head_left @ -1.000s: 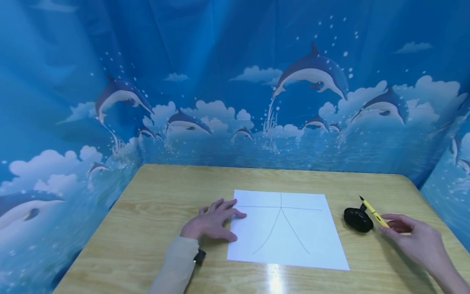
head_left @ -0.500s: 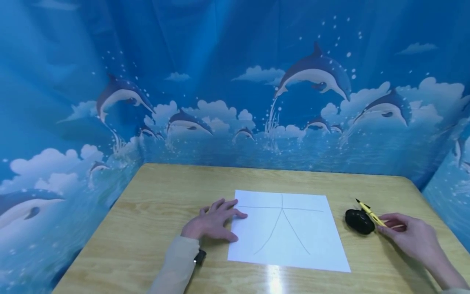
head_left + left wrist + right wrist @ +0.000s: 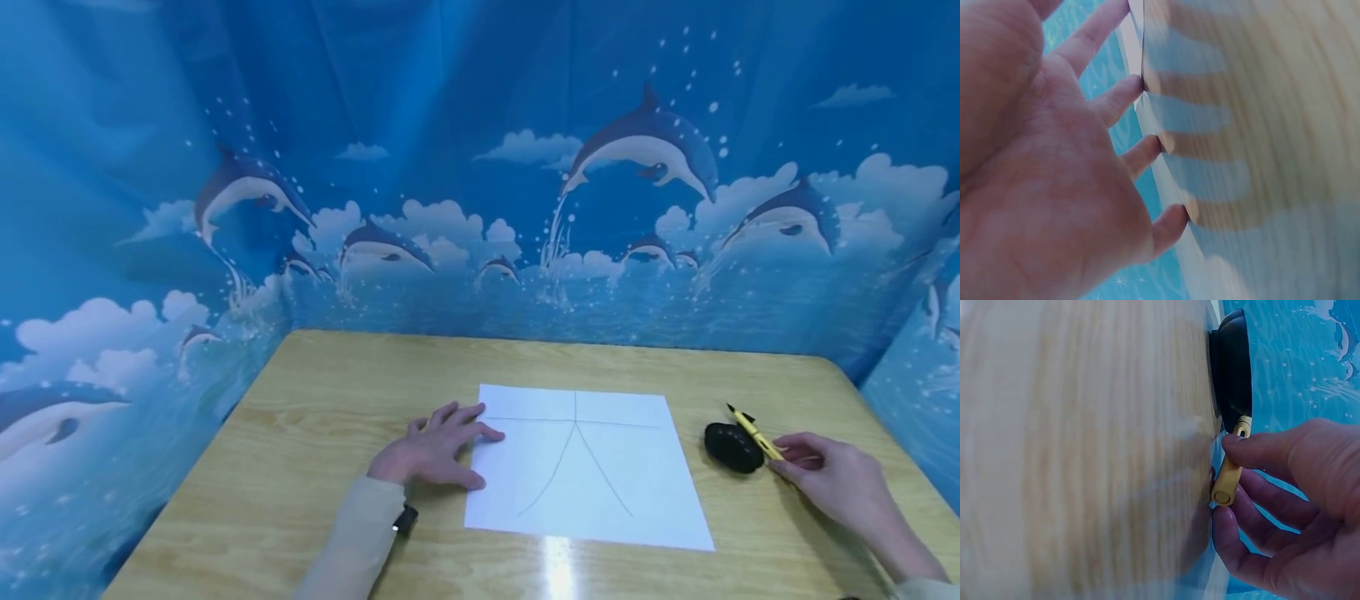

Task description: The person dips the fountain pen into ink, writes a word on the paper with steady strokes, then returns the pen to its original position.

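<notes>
In the head view, a white sheet of paper (image 3: 588,500) with thin drawn lines lies on the table. My left hand (image 3: 433,450) rests at its left edge, fingers spread; in the left wrist view the fingertips (image 3: 1175,215) touch down at the surface. To the right, my right hand (image 3: 840,483) holds the rear end of a yellow pen (image 3: 757,433) with a dark tip pointing away. The right wrist view shows my thumb on the pen barrel (image 3: 1229,478), fingers behind it. Beside the pen sits a glossy black rounded object (image 3: 731,450), its kind unclear.
The wood-grain table (image 3: 360,367) ends at the back against a blue dolphin-print curtain (image 3: 420,167), which also hangs at both sides. Glare lies near the front of the table. A small black item (image 3: 406,520) is at my left wrist.
The pen has moved slightly left and lower, its tip now behind the black object. My right hand moved a little left with it. My left hand stays on the paper's edge.
</notes>
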`<state>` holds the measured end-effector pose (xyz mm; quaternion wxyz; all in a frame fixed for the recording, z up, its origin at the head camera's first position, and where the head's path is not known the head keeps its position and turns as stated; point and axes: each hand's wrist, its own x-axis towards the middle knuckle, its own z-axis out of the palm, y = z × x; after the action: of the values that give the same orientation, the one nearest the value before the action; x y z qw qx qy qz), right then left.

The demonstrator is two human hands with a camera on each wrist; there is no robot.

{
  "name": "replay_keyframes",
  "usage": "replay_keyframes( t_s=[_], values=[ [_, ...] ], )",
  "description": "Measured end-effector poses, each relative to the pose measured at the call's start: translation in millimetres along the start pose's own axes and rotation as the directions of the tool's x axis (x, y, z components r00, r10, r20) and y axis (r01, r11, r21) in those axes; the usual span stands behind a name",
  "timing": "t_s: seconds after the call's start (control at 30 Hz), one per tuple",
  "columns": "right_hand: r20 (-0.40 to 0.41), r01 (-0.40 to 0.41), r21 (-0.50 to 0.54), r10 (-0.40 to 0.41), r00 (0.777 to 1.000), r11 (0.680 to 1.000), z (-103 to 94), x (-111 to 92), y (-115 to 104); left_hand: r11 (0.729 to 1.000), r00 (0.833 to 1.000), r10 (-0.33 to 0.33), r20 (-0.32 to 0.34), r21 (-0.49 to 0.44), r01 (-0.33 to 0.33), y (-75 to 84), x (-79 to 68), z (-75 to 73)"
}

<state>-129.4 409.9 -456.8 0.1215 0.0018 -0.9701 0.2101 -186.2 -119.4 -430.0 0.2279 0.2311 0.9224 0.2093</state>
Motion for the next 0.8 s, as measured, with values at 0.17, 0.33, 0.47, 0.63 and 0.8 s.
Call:
replay_keyframes(
  t_s=[0.17, 0.33, 0.47, 0.63, 0.8],
  values=[
    [0.019, -0.012, -0.007, 0.012, 1.000, 1.000, -1.1, 1.7, 0.4, 1.000, 1.000, 0.020, 0.002, 0.006, -0.020, 0.8, -0.3, -1.9],
    [0.081, -0.048, -0.010, 0.049, 0.996, 0.999, -3.0, 4.4, 0.6, 0.999, 0.999, 0.043, -0.011, 0.012, -0.043, 0.9, -1.4, -1.9],
    [0.115, -0.066, -0.001, 0.066, 0.991, 0.998, -4.3, 6.0, 0.4, 0.998, 0.998, 0.055, -0.022, 0.014, -0.054, 0.6, -2.2, -1.5],
    [0.093, -0.054, -0.003, 0.054, 0.994, 0.999, -3.8, 4.0, -0.2, 0.998, 0.998, 0.059, -0.027, 0.022, -0.059, -0.5, -1.7, -0.9],
    [0.073, -0.054, -0.008, 0.055, 0.996, 0.998, -3.5, 3.0, -1.4, 0.998, 0.998, 0.055, -0.033, 0.041, -0.054, -1.3, -0.4, 0.0]
  ],
)
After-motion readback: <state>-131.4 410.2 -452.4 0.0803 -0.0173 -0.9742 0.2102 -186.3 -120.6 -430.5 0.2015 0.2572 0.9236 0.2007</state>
